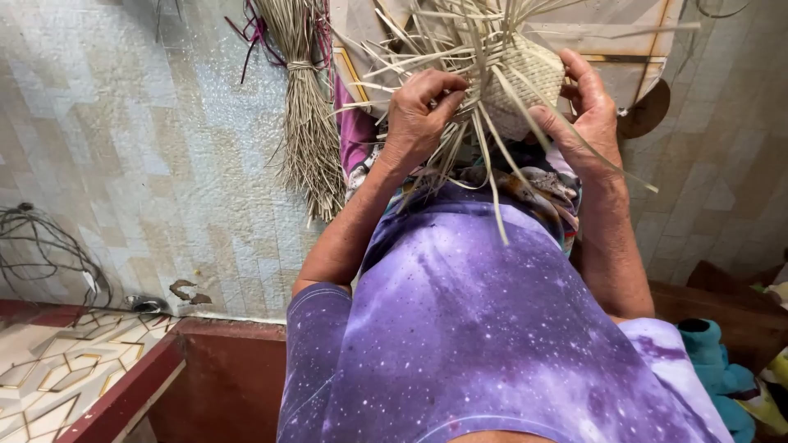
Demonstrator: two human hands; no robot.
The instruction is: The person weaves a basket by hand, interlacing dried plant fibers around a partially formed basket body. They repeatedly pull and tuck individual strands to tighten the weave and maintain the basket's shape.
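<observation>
A small pale woven basket piece (532, 82) sits in front of my chest, with many loose straw strips (443, 45) fanning out from it. My left hand (420, 115) pinches a few of those strips at the woven part's left side, fingers curled shut on them. My right hand (584, 111) cups the woven piece from the right, thumb and fingers pressed against it. Several strips hang down over my purple shirt.
A tied bundle of dry straw (310, 123) with purple strands lies on the tiled floor to the left. Dark cables (49, 254) lie at the far left. A red step edge (123, 394) runs below. A teal soft toy (714, 369) sits at the right.
</observation>
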